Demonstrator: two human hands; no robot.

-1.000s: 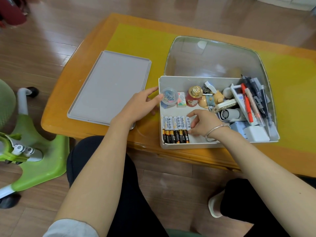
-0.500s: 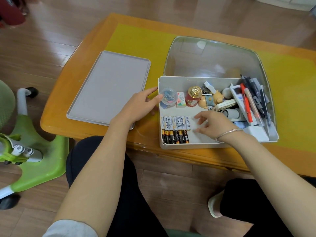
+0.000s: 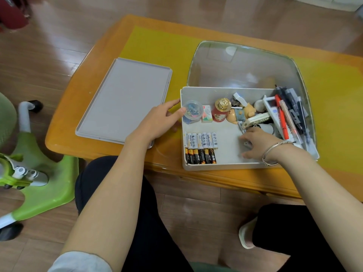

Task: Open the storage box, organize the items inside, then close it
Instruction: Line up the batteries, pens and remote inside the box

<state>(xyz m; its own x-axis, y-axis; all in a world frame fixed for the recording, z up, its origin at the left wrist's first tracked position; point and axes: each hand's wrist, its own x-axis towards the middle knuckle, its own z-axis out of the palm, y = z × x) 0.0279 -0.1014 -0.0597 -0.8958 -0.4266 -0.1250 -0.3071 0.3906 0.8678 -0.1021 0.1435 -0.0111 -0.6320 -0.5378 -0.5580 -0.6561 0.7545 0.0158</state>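
The white storage box (image 3: 222, 166) stands open on the table, and its grey lid (image 3: 125, 101) lies flat to the left. Two neat rows of batteries (image 3: 201, 147) fill the box's near left corner. Behind them sit a clear round container (image 3: 193, 112), an eraser (image 3: 207, 114), a red jar with a gold cap (image 3: 221, 110) and a bear figure (image 3: 240, 114). Pens and markers (image 3: 290, 114) are heaped at the right. My left hand (image 3: 159, 120) rests against the box's left wall, thumb at the rim. My right hand (image 3: 259, 144) is inside the box, fingers spread over a small grey item.
The box sits on a clear curved panel (image 3: 235, 65) over a yellow mat on the orange wooden table (image 3: 78, 148). A green chair base (image 3: 45, 185) stands on the floor at the left. My knees are under the table's near edge.
My right hand has left the batteries and moved right across the box floor toward the clutter. My left hand has stayed at the box's left wall.
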